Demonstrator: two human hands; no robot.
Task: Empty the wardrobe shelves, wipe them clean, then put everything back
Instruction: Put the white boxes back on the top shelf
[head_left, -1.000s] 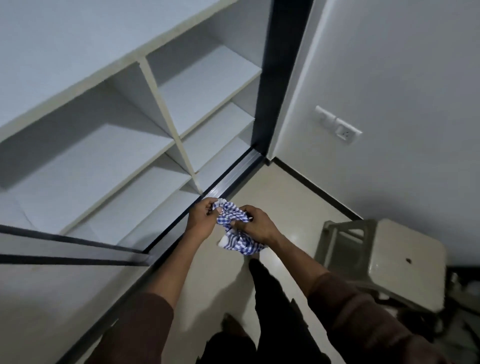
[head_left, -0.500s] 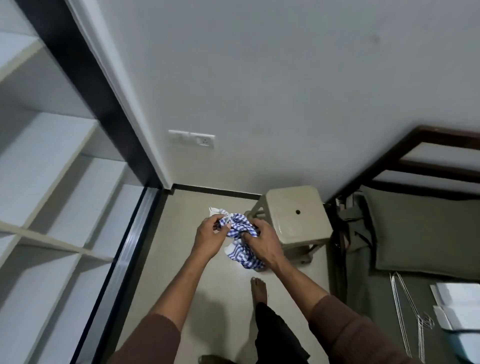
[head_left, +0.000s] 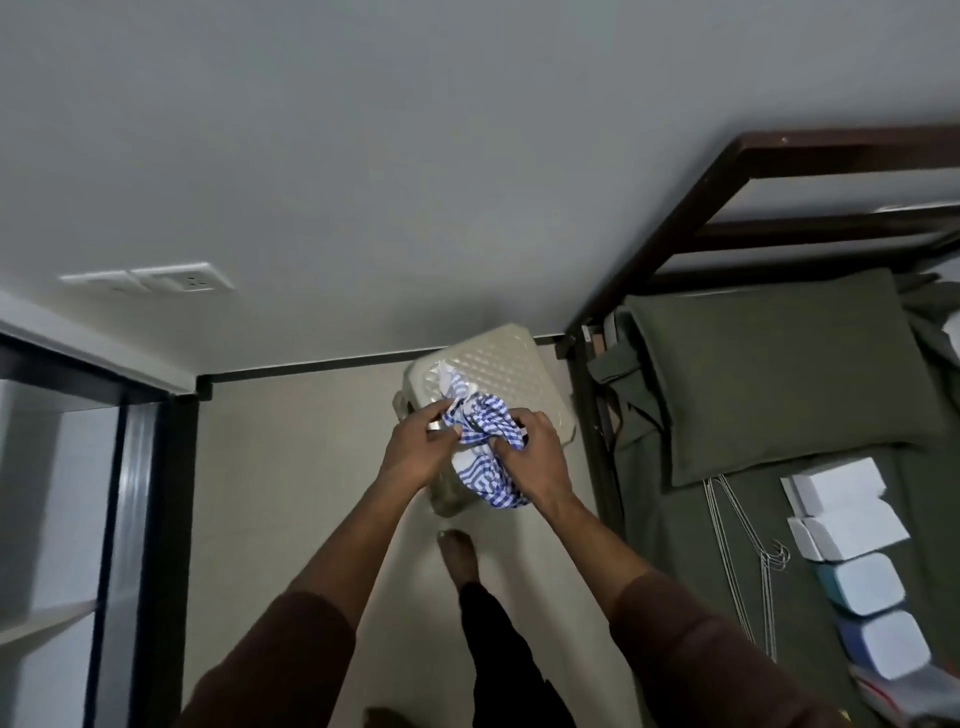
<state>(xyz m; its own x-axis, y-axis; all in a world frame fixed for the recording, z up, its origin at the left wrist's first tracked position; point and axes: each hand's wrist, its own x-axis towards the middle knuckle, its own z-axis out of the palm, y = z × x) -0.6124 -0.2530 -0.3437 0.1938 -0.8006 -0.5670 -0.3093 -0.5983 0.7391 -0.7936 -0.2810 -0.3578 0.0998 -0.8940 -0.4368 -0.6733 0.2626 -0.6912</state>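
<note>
A crumpled blue-and-white checked cloth (head_left: 483, 441) is bunched between both my hands, above a beige plastic stool (head_left: 498, 364). My left hand (head_left: 418, 447) pinches its left side with thumb and fingers. My right hand (head_left: 537, 457) grips its right side, fingers curled into the fabric. The wardrobe (head_left: 57, 519) shows only at the far left edge, with one white shelf edge and a dark door frame. Several white and blue boxes (head_left: 857, 561) and wire hangers (head_left: 748, 551) lie on the bed at the right.
A bed with a dark wooden frame (head_left: 691, 208), green sheet and green pillow (head_left: 779, 374) fills the right side. A wall socket (head_left: 171, 278) sits on the grey wall. My bare foot (head_left: 460, 553) stands on the beige floor between wardrobe and bed.
My view has swung right, away from the wardrobe shelves toward the stool and bed. Both hands kept hold of the cloth and now sit over the stool.
</note>
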